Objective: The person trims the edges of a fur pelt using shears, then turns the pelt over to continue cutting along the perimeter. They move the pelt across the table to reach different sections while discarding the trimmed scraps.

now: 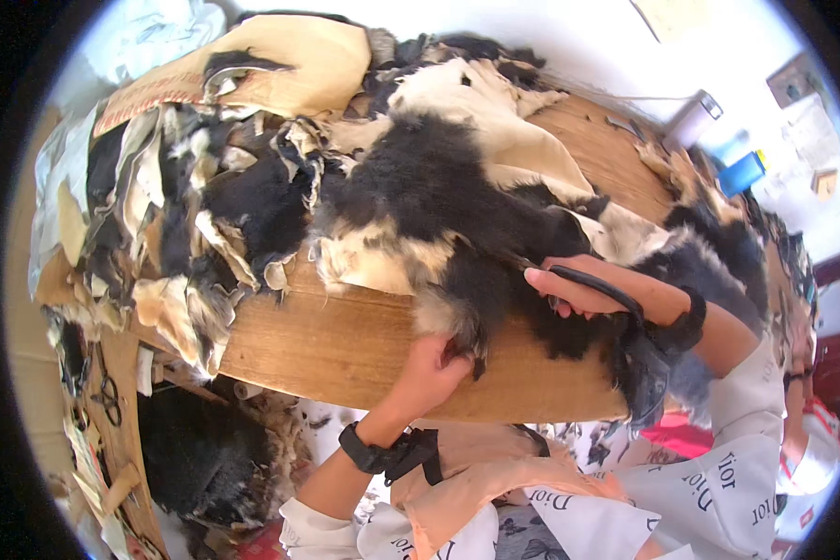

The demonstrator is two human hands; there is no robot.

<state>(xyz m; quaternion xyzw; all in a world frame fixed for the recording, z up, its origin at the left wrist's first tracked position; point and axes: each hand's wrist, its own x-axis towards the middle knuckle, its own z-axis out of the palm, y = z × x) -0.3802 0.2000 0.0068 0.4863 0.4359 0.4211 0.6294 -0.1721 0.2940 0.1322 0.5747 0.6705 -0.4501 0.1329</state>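
Note:
A black fur pelt [429, 182] with cream and grey patches lies across the wooden table in front of me. My left hand [431, 375] is closed on its near lower edge, pinching a grey-and-black tip. Over the pelt's right part, my right hand [583, 287] grips a pair of scissors [599, 280] by large black handles. The blades point left into the dark fur, which mostly hides them, so I cannot tell how far apart they are. Both wrists wear black bands.
Cut fur scraps [173, 205] are heaped at the left, beside brown cardboard [299, 65]. A pale hide [481, 103] lies behind the pelt. Another scissors [108, 397] hangs at the left. A blue container [742, 174] stands far right; another person's arm [795, 401] shows at the right edge.

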